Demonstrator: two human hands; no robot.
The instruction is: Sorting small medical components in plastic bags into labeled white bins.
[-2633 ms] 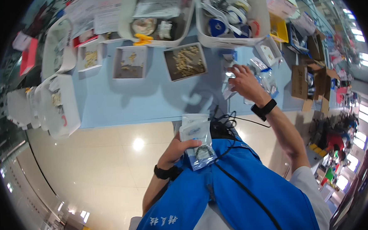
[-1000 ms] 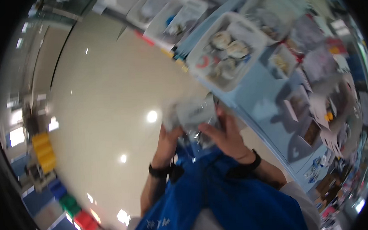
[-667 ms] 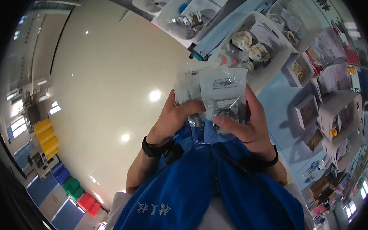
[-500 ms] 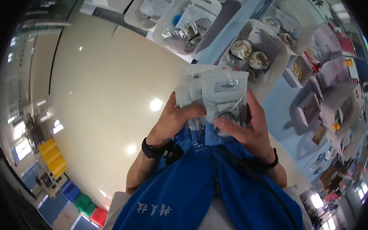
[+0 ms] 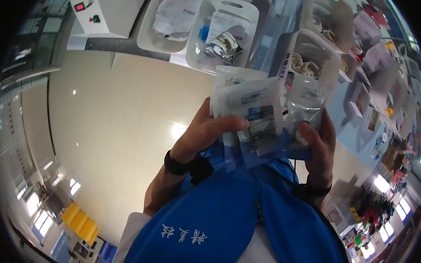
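Holding a few see-through bags [image 5: 256,98] in the half-curled left hand [image 5: 206,131], gripping them front and back. Pinching another bag [image 5: 308,98] in the half-curled right hand [image 5: 322,147], just beside the rest. Facing a white tub [image 5: 322,44] of pale, lumpy things [image 5: 309,69] just past the right hand, another tub [image 5: 197,51] with paper [image 5: 226,23] ahead of the left hand, and a gray box [image 5: 107,22] farther off to the left.
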